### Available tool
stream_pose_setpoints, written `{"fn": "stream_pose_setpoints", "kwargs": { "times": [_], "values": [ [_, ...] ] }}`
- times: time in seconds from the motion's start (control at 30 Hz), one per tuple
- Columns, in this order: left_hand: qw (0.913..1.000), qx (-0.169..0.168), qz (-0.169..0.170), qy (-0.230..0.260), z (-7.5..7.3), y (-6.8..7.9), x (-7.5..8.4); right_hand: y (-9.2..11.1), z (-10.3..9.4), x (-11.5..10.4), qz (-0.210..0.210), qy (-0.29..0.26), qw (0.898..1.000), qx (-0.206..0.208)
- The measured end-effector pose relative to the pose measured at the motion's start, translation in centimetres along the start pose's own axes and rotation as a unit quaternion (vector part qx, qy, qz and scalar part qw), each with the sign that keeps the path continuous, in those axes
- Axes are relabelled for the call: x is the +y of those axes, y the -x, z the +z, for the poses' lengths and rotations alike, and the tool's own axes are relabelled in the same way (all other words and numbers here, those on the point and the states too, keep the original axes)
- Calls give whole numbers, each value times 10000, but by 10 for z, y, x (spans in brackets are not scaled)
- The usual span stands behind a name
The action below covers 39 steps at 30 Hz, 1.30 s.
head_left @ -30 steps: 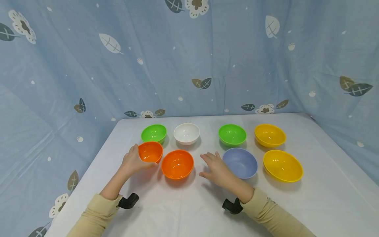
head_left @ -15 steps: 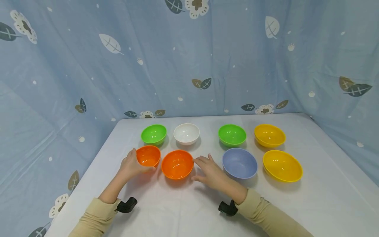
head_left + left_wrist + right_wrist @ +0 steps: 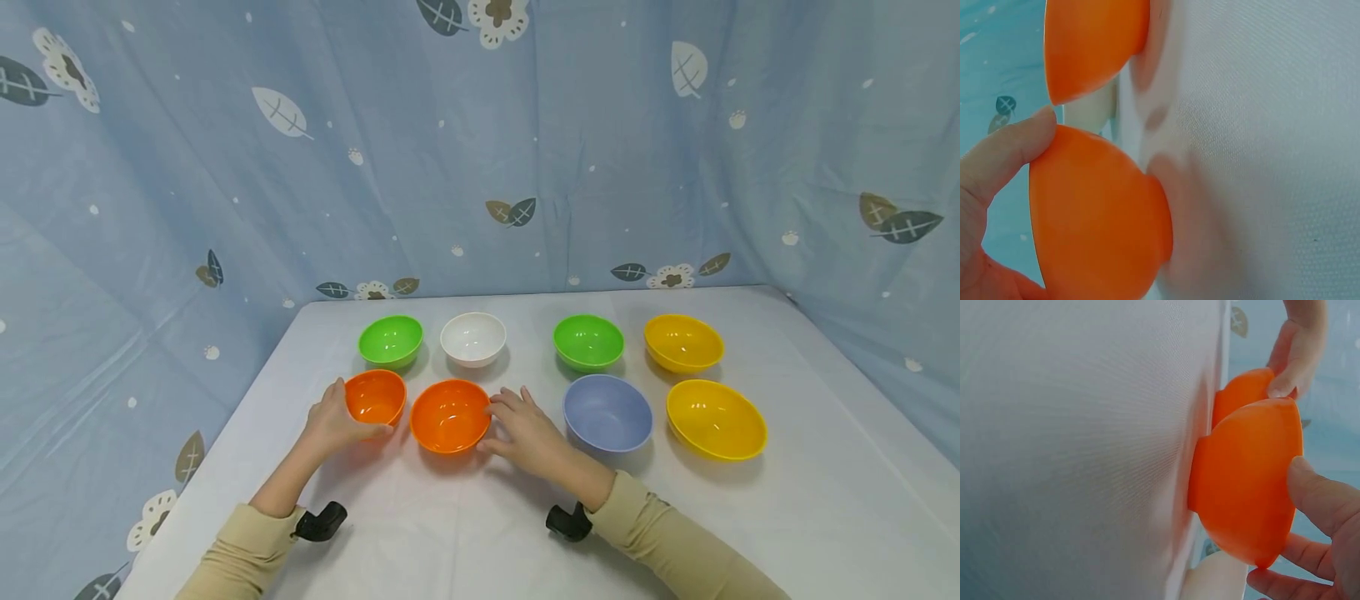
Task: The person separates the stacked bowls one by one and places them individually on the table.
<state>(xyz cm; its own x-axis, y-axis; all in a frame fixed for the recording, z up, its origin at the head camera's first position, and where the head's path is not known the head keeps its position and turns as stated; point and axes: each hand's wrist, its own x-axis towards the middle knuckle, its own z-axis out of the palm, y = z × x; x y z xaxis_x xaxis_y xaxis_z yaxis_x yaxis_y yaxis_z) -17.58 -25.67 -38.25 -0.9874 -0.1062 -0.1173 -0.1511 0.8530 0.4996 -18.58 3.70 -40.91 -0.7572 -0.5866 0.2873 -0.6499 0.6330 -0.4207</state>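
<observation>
My left hand (image 3: 335, 419) grips the smaller-looking orange bowl (image 3: 377, 397) by its left and near side; in the left wrist view the thumb lies at the rim of this bowl (image 3: 1097, 212). Beside it stands a second orange bowl (image 3: 450, 417), upright on the white cloth. At that bowl's right rim is my right hand (image 3: 531, 437). From the right wrist, the thumb presses the side of the second bowl (image 3: 1247, 481) near its rim, and the other fingers curl at the far rim. Both bowls are bare inside.
Behind stand a green bowl (image 3: 391, 342), a white bowl (image 3: 473, 339), another green bowl (image 3: 588, 342) and a yellow bowl (image 3: 683, 342). Right of my right hand are a blue-violet bowl (image 3: 607, 413) and a second yellow bowl (image 3: 716, 421). A patterned blue curtain (image 3: 480, 150) hangs beyond the table.
My left hand has drawn its orange bowl slightly nearer and leftward, away from the green bowl. My right hand has moved left from beside the blue-violet bowl to the second orange bowl's rim.
</observation>
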Motion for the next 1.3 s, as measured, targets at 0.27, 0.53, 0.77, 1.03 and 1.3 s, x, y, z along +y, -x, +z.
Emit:
{"fn": "stream_pose_setpoints", "kwargs": {
  "times": [0.27, 0.53, 0.77, 1.03, 1.3],
  "values": [
    [10000, -26, 39, 0, 3, -2, -1, 0, 0, 1, -34, 275, 9996, 97],
    [10000, -19, 48, 47, 5, -1, -1, 1, -1, 0, -15, 355, 9993, 139],
    [9999, -67, 69, 50, 5, -1, -1, 2, -3, -1, -12, 351, 9993, 139],
    [9999, -117, 62, 12, 5, -3, -2, 3, -3, 2, 23, 391, 9991, 147],
    [9999, -66, 118, -44, 5, -5, -1, 5, -6, 3, 135, 317, 9993, 114]
  ]
}}
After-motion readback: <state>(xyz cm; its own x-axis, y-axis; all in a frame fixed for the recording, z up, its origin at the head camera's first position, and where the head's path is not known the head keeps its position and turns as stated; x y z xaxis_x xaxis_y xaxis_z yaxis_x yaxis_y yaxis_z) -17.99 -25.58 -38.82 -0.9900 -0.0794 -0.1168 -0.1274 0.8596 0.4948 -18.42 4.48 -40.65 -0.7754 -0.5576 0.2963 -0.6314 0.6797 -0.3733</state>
